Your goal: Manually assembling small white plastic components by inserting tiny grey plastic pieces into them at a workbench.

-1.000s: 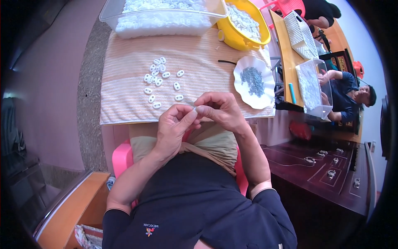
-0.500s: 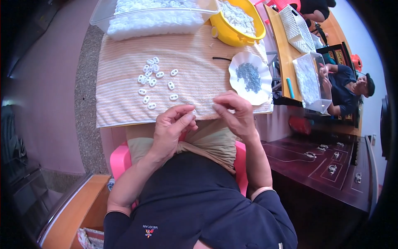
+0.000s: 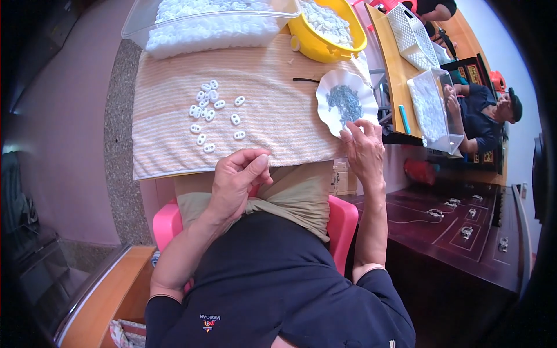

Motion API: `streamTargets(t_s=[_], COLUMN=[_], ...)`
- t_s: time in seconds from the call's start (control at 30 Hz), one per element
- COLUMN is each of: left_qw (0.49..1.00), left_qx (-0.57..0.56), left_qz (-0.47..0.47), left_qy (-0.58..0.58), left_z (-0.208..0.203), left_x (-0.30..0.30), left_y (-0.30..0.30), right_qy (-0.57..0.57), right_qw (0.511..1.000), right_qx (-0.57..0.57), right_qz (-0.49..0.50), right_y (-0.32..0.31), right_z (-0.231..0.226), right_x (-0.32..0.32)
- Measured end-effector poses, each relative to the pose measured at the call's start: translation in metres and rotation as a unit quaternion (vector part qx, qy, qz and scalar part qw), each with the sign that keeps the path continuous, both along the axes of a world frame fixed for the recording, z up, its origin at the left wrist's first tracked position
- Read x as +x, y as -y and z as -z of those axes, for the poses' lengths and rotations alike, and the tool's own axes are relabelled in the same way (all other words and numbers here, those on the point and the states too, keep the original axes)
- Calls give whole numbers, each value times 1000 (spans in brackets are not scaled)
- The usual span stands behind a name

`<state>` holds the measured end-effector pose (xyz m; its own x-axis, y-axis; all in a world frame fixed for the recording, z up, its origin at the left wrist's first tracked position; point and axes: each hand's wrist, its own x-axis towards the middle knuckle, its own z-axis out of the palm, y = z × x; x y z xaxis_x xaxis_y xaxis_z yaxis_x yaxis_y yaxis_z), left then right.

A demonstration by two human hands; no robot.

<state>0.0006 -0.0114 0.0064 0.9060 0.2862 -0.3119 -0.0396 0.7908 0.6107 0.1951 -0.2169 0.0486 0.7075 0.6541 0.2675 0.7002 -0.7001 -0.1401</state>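
Progress looks early-ish: small batch of white oval pieces (image 3: 210, 113) lies on striped towel (image 3: 278, 116), clear tub (image 3: 209, 23) behind full. Left hand (image 3: 235, 180) pinched shut, contents hidden. Right hand (image 3: 364, 148) fingers loosely curled, touching white plate (image 3: 328, 116) of tiny grey parts (image 3: 345, 101).

Small assembly workshop: bins of white parts (image 3: 209, 26), co-worker (image 3: 484, 107) alongside.

Our right hand (image 3: 364, 152) gone from our left hand (image 3: 237, 180) to the white plate (image 3: 331, 116) rim (fingertips touching), hands now apart, left curled alone at towel edge.
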Motion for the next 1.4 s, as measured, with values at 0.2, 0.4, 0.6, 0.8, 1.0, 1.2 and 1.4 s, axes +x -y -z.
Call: streamTargets(t_s=[0.2, 0.4, 0.6, 0.8, 1.0, 1.2, 1.4], left_qw=[1000, 1000, 1000, 1000, 1000, 1000, 1000], left_qx=[-11, 9, 11, 11, 14, 18, 19], left_qz=[11, 9, 16, 14, 18, 17, 14], left_qy=[-15, -13, -9, -12, -14, -11, -12], left_z=[-2, 1, 1, 2, 0, 2, 2], left_x=[0, 1, 1, 0, 1, 0, 0], left_y=[0, 1, 1, 1, 1, 2, 2], right_qy=[-32, -52, -41, -62, -37, -18, -17], right_qw=[999, 998, 999, 997, 999, 999, 998], right_qx=[-9, 16, 22, 35, 29, 12, 28], right_qz=[-9, -13, -21, -21, -16, -32, -49], right_y=[1, 1, -1, 0, -3, -9, -12], right_z=[3, 6, 8, 9, 10, 10, 11], right_x=[0, 1, 2, 4, 6, 6, 3])
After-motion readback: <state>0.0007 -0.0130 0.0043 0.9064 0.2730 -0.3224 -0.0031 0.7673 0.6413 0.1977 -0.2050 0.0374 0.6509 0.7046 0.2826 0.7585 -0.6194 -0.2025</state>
